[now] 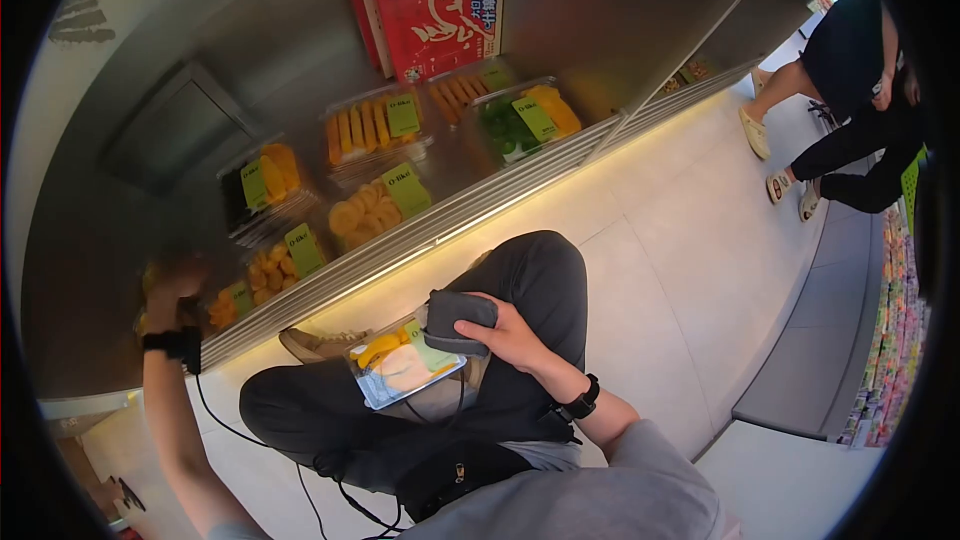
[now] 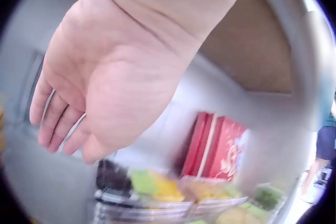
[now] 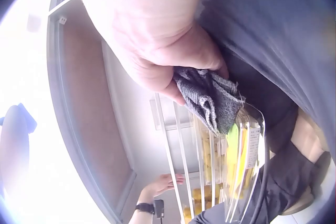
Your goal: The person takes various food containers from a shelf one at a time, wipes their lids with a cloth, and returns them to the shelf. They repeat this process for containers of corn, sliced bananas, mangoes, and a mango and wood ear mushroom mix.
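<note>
My right hand (image 1: 510, 332) grips a folded dark grey cloth (image 1: 458, 322), thumb on top; in the right wrist view the same hand (image 3: 157, 50) pinches the cloth (image 3: 210, 98). Just below the cloth, a clear fruit box (image 1: 400, 368) with yellow and white pieces rests on the lap. Blurred in the head view, my left hand (image 1: 175, 280) is over the left end of the chilled shelf, near small boxes of orange fruit (image 1: 228, 308). The left wrist view has this hand (image 2: 105, 77) palm showing, fingers extended and slightly bent, holding nothing visible.
Several packed fruit boxes (image 1: 375, 130) stand on the metal shelf, with red cartons (image 1: 435, 10) behind. A slatted front edge (image 1: 470, 215) runs along the case. Cables hang by the legs. People (image 1: 850, 90) are at the right, near a grey step (image 1: 810, 370).
</note>
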Available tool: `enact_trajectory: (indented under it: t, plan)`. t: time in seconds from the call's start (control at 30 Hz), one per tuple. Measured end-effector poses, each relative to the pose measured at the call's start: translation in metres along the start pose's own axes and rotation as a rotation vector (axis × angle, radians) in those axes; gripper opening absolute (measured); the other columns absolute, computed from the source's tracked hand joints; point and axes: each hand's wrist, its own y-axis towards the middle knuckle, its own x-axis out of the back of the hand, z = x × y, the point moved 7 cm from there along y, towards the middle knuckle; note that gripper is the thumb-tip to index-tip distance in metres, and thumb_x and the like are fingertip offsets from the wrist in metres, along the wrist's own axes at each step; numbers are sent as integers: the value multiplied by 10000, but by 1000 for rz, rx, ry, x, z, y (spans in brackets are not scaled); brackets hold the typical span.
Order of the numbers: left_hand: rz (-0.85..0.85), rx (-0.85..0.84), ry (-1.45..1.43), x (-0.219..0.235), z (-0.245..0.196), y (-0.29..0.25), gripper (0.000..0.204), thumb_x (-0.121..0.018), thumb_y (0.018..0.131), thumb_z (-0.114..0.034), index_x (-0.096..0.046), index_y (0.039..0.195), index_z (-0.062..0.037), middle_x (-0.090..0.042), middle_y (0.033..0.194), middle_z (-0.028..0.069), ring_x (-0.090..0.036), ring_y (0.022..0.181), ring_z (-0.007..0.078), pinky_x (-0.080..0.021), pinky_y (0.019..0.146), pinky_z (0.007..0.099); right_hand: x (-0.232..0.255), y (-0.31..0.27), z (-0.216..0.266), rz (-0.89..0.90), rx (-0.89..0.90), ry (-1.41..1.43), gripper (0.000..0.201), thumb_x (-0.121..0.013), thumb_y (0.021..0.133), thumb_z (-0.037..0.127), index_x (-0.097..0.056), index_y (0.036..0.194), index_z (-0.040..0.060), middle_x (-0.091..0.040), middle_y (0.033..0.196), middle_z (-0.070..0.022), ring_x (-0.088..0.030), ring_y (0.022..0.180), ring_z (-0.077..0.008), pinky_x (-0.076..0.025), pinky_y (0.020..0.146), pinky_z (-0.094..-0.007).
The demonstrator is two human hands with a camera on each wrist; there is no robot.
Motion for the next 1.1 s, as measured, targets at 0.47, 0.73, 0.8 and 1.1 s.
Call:
enact_trajectory:
  t: [0.47, 0.73, 0.8, 1.1]
  plan:
    - [-242, -273, -925, 108, -322, -103, 768, -765, 782, -420, -471, 1339, 18, -555, 1275, 243, -519, 1195, 380, -411, 1031, 411, -1, 3, 2, -67, 55, -33, 375, -687, 885, 82, -577, 1229, -16, -666, 1088, -62, -603, 1002, -120, -482, 880, -269]
    - [196, -312, -1052, 56, -356, -59, 594, -834, 718, -433, -639, 1075, 0, -641, 876, 117, -619, 855, 211, -484, 776, 323, 20, -17, 8, -114, 79, 60, 364, -688, 879, 55, -569, 1216, -13, -658, 1090, -51, -603, 999, -117, -478, 887, -263]
    - [104, -451, -1247, 62, -357, -69, 442, -841, 742, -355, -636, 929, -11, -519, 703, 30, -506, 709, 119, -423, 638, 289, 18, -18, 9, -96, 80, 29, 361, -690, 877, 53, -570, 1211, -13, -658, 1086, -51, -604, 997, -117, -478, 887, -262]
    - [-397, -159, -1628, 136, -193, -176, 224, -626, 948, -148, -573, 1137, -39, -611, 865, -6, -497, 785, 22, -422, 703, 194, 22, -21, 33, -161, 78, 194, 337, -676, 877, 24, -582, 1198, -14, -658, 1116, -81, -627, 1008, -159, -488, 900, -295]
